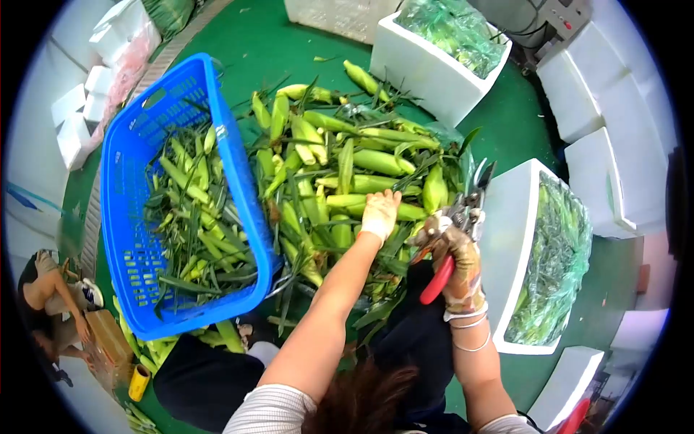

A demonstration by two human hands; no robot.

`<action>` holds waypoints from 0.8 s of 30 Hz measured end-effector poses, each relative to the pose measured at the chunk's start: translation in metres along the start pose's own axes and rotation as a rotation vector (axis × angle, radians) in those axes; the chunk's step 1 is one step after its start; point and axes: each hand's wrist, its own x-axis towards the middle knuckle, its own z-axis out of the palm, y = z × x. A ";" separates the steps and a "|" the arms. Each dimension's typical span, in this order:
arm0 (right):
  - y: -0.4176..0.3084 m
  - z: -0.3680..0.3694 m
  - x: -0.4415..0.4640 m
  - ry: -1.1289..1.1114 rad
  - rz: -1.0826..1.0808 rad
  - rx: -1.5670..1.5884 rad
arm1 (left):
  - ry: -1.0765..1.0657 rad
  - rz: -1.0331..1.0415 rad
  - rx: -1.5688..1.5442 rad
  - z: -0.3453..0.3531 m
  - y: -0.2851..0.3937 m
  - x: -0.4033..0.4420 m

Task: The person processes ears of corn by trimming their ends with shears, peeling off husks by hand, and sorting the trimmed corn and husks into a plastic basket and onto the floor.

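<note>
My left hand (381, 214), its fingers stretched forward and slightly apart, is over the pile of green corn ears (376, 163), touching or just above an ear in its husk (410, 212). To its right, my right hand (457, 269), in a stained work glove, is closed around pruning shears (438, 281) with red handles. The shears' metal blades (483, 178) point up and away from me, apart from each other. Loose leaves lie among the ears, and part of the pile is hidden behind my arms.
At left stands a blue plastic basket (189, 318) holding husk leaves and trimmings. White foam boxes with bagged greens stand at right (506, 264) and far right-back (426, 79). More foam boxes (596, 173) line the right wall. Another person (54, 289) sits at far left.
</note>
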 end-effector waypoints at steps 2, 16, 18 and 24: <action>0.027 -0.016 0.016 -0.011 -0.004 0.094 | 0.072 0.029 0.187 0.017 -0.002 0.001; -0.019 0.080 -0.025 -0.389 -0.273 -0.479 | 0.542 -0.373 -1.475 -0.300 -0.105 -0.204; -0.029 0.136 -0.050 -0.458 -0.374 -0.817 | 0.599 -0.454 -1.486 -0.319 -0.135 -0.247; 0.012 0.251 -0.082 -0.707 -0.315 -0.937 | 0.964 -0.667 -1.609 -0.323 -0.181 -0.336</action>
